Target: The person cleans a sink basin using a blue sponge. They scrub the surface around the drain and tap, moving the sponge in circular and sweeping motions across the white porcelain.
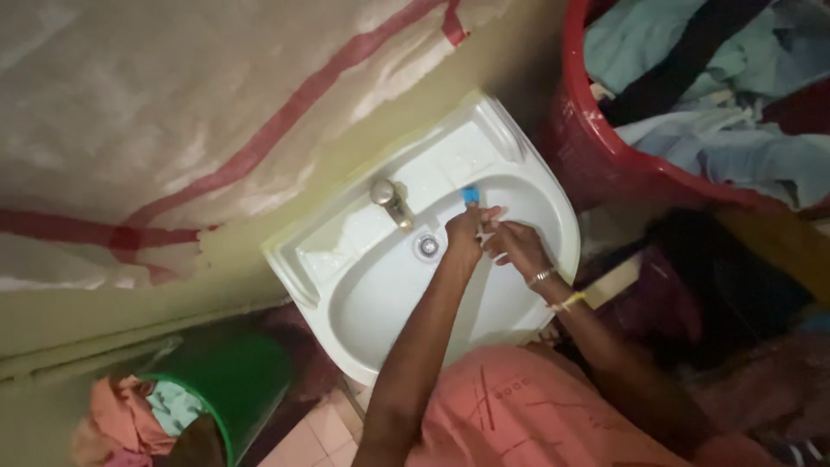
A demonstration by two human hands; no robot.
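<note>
Hands together over pale ceramic wall basin [372, 285] — left hand [465, 235] and right hand [516, 245] touching, fingers curled, maybe pinching small blue object [470, 195] by the rim, grip unclear — washing looks midway, no water seen from metal tap [391, 201].

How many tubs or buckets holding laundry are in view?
2. A red tub heaped with clothes stands at upper right beside the sink; a green bucket with cloth in it sits at lower left, below the sink. Others may lie outside the frame.
</note>
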